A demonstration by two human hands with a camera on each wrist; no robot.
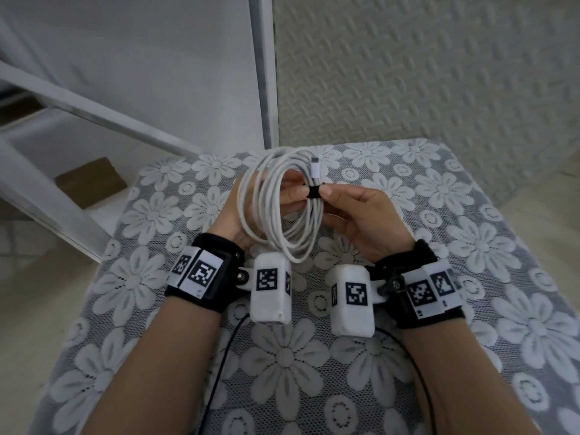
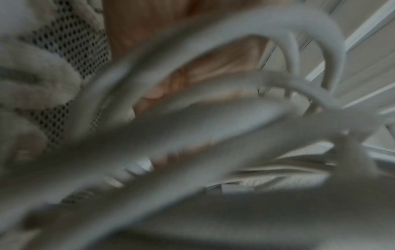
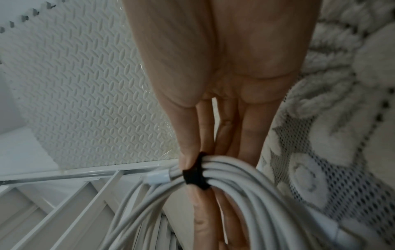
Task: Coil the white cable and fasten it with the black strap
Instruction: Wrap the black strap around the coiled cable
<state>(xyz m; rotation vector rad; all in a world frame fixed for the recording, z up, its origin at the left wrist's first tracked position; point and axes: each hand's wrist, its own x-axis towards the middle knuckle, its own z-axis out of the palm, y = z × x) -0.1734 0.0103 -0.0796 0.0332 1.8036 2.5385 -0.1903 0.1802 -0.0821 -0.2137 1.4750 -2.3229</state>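
Note:
I hold the white cable (image 1: 276,208) wound in several loops above the flowered table. The black strap (image 1: 314,192) is wrapped round the bundle on its right side. My left hand (image 1: 282,196) reaches through the coil and pinches the bundle just left of the strap. My right hand (image 1: 339,199) pinches the strap from the right, thumb on top. In the right wrist view the strap (image 3: 195,172) circles the cable strands (image 3: 245,182) under my thumb, and a white plug (image 3: 158,177) lies beside it. The left wrist view shows only blurred cable loops (image 2: 213,126) close to the lens.
The table wears a grey mesh cloth with white flowers (image 1: 314,356). A textured white wall panel (image 1: 423,73) and a white metal frame (image 1: 263,73) stand behind it. A brown cardboard piece (image 1: 91,180) lies on the floor to the left. Thin black wires (image 1: 219,372) run from the wrist cameras.

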